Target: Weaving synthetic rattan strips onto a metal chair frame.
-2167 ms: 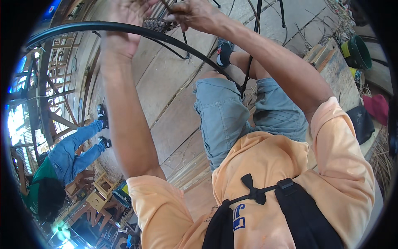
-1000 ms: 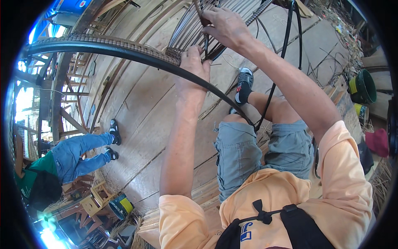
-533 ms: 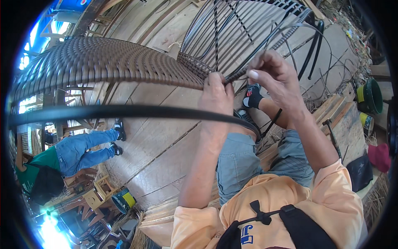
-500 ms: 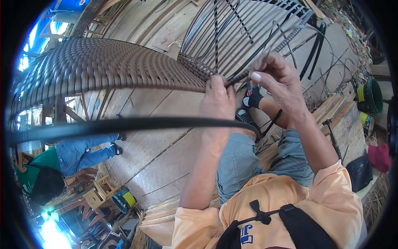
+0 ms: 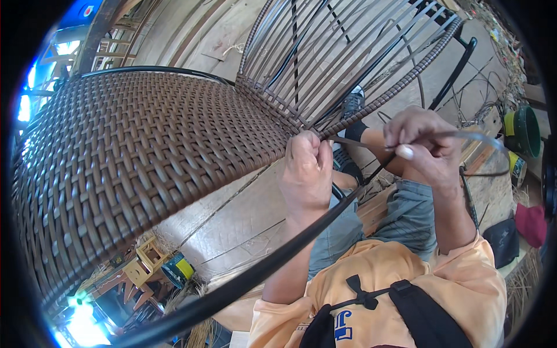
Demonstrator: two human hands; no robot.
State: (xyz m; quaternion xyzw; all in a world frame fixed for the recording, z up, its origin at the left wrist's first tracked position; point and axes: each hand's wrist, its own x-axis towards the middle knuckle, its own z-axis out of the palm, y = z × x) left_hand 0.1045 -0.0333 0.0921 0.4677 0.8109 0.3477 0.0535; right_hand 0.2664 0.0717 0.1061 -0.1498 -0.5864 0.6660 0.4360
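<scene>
Past a black bar (image 5: 232, 284), the right hand (image 5: 426, 145) pinches a brown strip (image 5: 357, 143) between its fingers, while the left hand (image 5: 307, 174) clamps its fingers on a corner of the brown woven chair (image 5: 145, 133), above the floor (image 5: 197, 214).

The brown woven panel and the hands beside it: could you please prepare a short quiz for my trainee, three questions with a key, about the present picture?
1. Which hand holds the loose brown strip between thumb and fingers?
2. True or false: the strips inside the wrapped rim are as closely woven as the woven panel.
3. Choose one. The left hand is:
A. on the green bucket
B. at the corner where the woven panel meets the wrapped rim
C. on the black strap

Key:
1. The right hand.
2. False: they run side by side with gaps between them.
3. B.
</scene>
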